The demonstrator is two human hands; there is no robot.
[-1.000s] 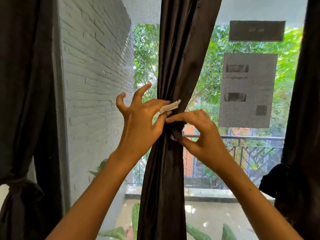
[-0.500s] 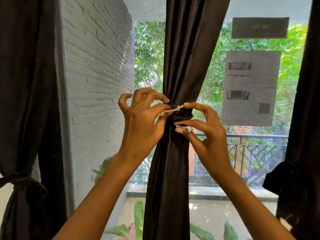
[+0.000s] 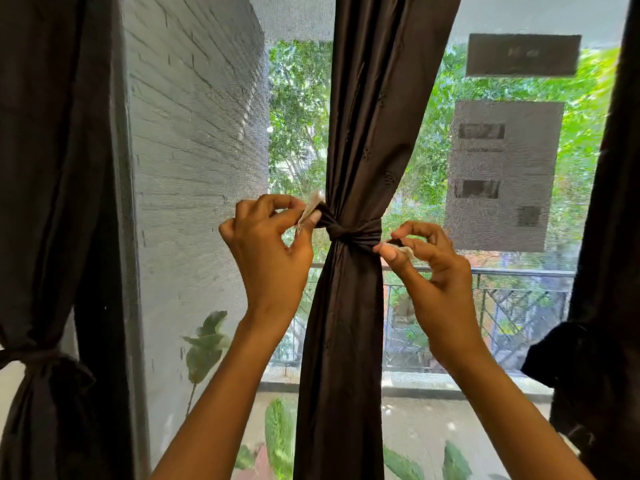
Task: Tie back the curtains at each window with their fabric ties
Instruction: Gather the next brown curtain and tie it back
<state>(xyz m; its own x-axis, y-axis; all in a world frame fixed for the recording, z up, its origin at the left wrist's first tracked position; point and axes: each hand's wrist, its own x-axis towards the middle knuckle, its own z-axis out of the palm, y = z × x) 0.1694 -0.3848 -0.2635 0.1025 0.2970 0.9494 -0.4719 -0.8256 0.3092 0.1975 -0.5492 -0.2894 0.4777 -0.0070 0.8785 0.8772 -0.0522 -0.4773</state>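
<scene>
- I count three dark curtains, taking the middle curtain [image 3: 349, 323] as my landmark: it hangs down the centre of the window screen [image 3: 207, 168], the left curtain [image 3: 45, 202] stands well to its left, and the right curtain [image 3: 609, 306] well to its right.
- I count one fabric tie [image 3: 353, 232] in work, wrapped round the middle curtain at its narrowest point, with a knot on the left of its front face. A second tie [image 3: 38, 356] cinches the left curtain low down; the right curtain shows a dark bunch at its edge, and I cannot tell whether that is a tie.
- Two hands, both raised to the middle curtain.
- Against the picture half a second ago: the hands then met almost together in front of the curtain; now they stand apart, one either side of it, and the tie is drawn into a tight band with the knot formed.
- My left hand [image 3: 266, 251] sits just left of the curtain, thumb and forefinger pinching the tie's pale left end [image 3: 310, 211], other fingers curled.
- My right hand [image 3: 436, 268] sits just right of the curtain, slightly lower, thumb and forefinger pinching the tie's pale right end [image 3: 403, 249].
- The tie runs between the two hands, across the curtain.
</scene>
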